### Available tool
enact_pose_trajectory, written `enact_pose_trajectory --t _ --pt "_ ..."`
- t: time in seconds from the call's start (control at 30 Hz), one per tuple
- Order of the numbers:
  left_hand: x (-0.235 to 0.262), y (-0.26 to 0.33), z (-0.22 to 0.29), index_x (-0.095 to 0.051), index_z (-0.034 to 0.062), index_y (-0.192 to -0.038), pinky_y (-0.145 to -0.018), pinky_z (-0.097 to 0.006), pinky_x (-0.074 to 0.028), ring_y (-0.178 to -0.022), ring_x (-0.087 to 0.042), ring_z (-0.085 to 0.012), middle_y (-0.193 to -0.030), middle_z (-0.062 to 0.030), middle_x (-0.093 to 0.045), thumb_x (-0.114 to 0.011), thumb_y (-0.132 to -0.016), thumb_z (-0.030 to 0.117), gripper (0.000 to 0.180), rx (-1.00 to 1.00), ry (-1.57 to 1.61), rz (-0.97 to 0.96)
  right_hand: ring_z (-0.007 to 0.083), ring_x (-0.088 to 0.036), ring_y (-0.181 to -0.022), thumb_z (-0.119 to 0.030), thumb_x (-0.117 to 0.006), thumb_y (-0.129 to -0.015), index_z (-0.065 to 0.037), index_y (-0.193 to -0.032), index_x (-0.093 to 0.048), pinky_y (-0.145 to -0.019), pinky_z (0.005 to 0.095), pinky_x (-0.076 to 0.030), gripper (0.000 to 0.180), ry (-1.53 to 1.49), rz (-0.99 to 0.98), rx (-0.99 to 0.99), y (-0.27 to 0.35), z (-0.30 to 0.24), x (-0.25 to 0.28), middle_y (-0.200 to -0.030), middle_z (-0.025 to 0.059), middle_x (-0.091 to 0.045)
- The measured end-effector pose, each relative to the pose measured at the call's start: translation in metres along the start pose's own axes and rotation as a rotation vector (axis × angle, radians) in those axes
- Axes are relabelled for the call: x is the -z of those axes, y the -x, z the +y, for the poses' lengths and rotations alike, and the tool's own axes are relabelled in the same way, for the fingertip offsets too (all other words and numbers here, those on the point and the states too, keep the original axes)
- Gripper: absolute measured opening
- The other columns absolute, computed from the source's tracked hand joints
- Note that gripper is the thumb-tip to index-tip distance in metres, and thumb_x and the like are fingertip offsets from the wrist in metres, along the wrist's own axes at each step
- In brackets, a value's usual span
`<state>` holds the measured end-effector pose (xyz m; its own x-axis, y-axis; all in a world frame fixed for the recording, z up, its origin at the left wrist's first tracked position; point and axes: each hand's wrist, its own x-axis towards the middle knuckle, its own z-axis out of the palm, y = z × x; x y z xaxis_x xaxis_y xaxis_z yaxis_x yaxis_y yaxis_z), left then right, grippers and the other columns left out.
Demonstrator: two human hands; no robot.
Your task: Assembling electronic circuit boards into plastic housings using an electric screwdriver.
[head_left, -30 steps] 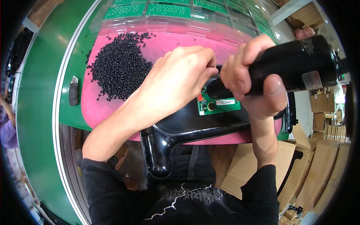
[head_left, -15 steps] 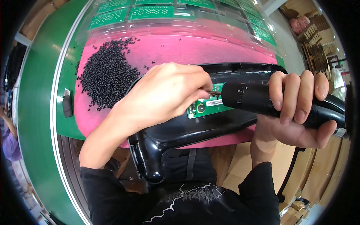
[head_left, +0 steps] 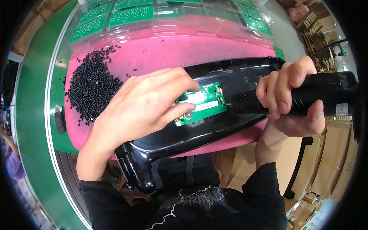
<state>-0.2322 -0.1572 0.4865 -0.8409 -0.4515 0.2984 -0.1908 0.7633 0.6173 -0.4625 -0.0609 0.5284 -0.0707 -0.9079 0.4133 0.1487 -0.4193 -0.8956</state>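
My left hand presses a small green circuit board down inside a long black plastic housing that lies on a pink mat. Thumb and fingers pinch the board's left edge. My right hand grips a black electric screwdriver, held level, its tip touching the board's right edge. A pile of small black screws lies on the mat to the left of my left hand.
Clear trays holding several green circuit boards line the far side of the mat. A green bench surface curves along the left, with a small dark block on it. Cardboard boxes stand at the lower right.
The screwdriver has swung from upright over the board to level, its tip now at the board's right edge. My left hand has stayed on the board.
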Motion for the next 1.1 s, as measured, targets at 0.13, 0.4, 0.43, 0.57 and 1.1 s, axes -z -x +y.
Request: enact_pose_trajectory --t 0.13,0.4,0.43,0.57,1.1 --pt "-0.001 0.001 0.001 -0.064 0.0037 -0.099 -0.069 -0.036 -0.054 -0.081 -0.066 -0.0286 -0.095 -0.0088 -0.066 -0.075 -0.079 0.015 0.025 0.008 -0.017 -0.029 0.0077 -0.043 -0.044 -0.044 -0.064 -0.084 -0.006 -0.099 -0.046 -0.046 0.0233 -0.036 0.045 0.025 0.055 0.025 0.001 0.003 -0.006 -0.063 -0.0015 -0.050" --pt "-0.004 0.003 0.002 -0.065 0.0041 -0.096 -0.067 -0.037 -0.054 -0.082 -0.066 -0.0281 -0.091 -0.0077 -0.065 -0.073 -0.080 0.012 0.020 -0.001 -0.053 -0.021 0.0062 -0.043 -0.044 -0.045 -0.066 -0.083 -0.007 -0.099 -0.046 -0.045 0.0233 -0.037 0.045 0.002 0.001 -0.004 0.000 0.009 -0.006 -0.063 -0.0031 -0.050" --pt "-0.003 0.002 0.003 -0.065 0.0041 -0.096 -0.067 -0.037 -0.054 -0.082 -0.066 -0.0281 -0.091 -0.0077 -0.065 -0.073 -0.080 0.012 0.020 -0.004 -0.053 -0.020 0.0060 -0.043 -0.045 -0.044 -0.067 -0.083 -0.007 -0.099 -0.046 -0.046 0.0232 -0.037 0.045 -0.016 -0.026 -0.015 0.000 0.008 -0.006 -0.063 -0.0035 -0.050" --pt "-0.003 0.001 0.004 -0.064 0.0034 -0.095 -0.067 -0.037 -0.054 -0.082 -0.066 -0.0277 -0.091 -0.0082 -0.065 -0.072 -0.080 0.011 0.018 -0.023 -0.055 0.006 0.0058 -0.044 -0.044 -0.044 -0.073 -0.081 -0.008 -0.096 -0.048 -0.046 0.0223 -0.038 0.047 0.004 -0.027 -0.030 0.001 0.006 -0.010 -0.063 -0.0039 -0.051" --pt "0.015 0.007 -0.012 -0.063 -0.0009 -0.105 -0.084 -0.039 -0.049 -0.091 -0.063 -0.0296 -0.095 -0.0136 -0.065 -0.068 -0.085 0.009 0.023 0.194 -0.242 0.197 0.0054 -0.043 -0.043 -0.050 -0.072 -0.081 -0.006 -0.096 -0.048 -0.046 0.0216 -0.035 0.052 -0.129 -0.094 -0.031 -0.004 0.012 0.000 -0.061 -0.0043 -0.049"
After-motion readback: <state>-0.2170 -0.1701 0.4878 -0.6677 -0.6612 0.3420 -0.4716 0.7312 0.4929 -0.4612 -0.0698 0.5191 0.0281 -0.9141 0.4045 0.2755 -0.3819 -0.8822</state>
